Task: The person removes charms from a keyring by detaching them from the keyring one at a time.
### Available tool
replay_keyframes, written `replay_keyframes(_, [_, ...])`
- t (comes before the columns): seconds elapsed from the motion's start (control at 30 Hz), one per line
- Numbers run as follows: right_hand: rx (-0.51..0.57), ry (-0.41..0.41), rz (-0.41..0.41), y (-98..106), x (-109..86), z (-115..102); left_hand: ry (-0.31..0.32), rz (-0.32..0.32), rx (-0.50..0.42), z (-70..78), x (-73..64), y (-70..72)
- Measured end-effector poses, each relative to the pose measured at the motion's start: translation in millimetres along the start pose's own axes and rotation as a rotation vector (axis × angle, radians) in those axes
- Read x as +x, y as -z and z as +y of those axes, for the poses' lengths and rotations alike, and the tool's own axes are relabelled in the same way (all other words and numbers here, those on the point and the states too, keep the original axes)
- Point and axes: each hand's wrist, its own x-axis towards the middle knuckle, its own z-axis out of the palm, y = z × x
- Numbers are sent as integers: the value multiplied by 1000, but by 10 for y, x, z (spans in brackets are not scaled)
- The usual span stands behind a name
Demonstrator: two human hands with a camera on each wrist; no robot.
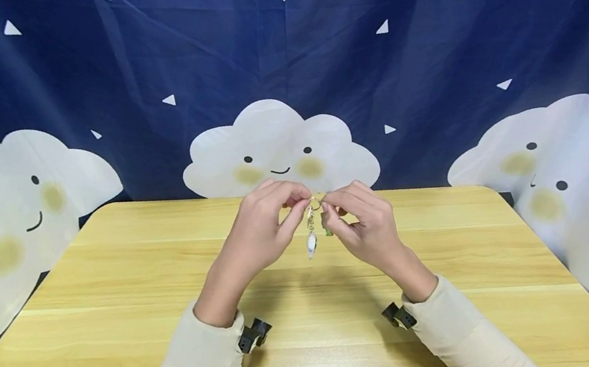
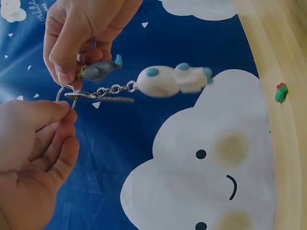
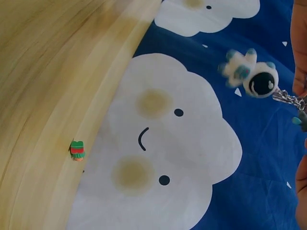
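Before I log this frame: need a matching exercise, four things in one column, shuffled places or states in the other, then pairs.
1. astronaut charm
2. key ring
3. grey charm
4. green-and-red trinket

A. on the tabletop
B. blue-tipped, at the right hand
C. hanging from a chain
D. pinched by the left hand

Pairs: 1-C, 2-D, 3-B, 4-A

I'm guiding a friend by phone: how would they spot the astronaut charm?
Above the wooden table, the left hand and right hand meet at a metal key ring. Below it, a short chain bears the astronaut charm. It is white with a dark visor, unlike the grey charm nearby.
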Motion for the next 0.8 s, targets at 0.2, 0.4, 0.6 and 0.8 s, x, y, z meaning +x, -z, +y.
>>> replay_keyframes(0.2, [10,14,4,-11,4,-2,-94,14,40,36,-1,27])
replay_keyframes(0.4, [11,36,-10,-14,-1,8,-128,-25,110,53,-2,4])
replay_keyframes(0.6, [-6,31,-18,-2,-4,13,12,-50,39,35,-1,-24])
replay_keyframes(0.8, [-18,25,-7,1,0,9,181,-60,-103,-11,-2,-42])
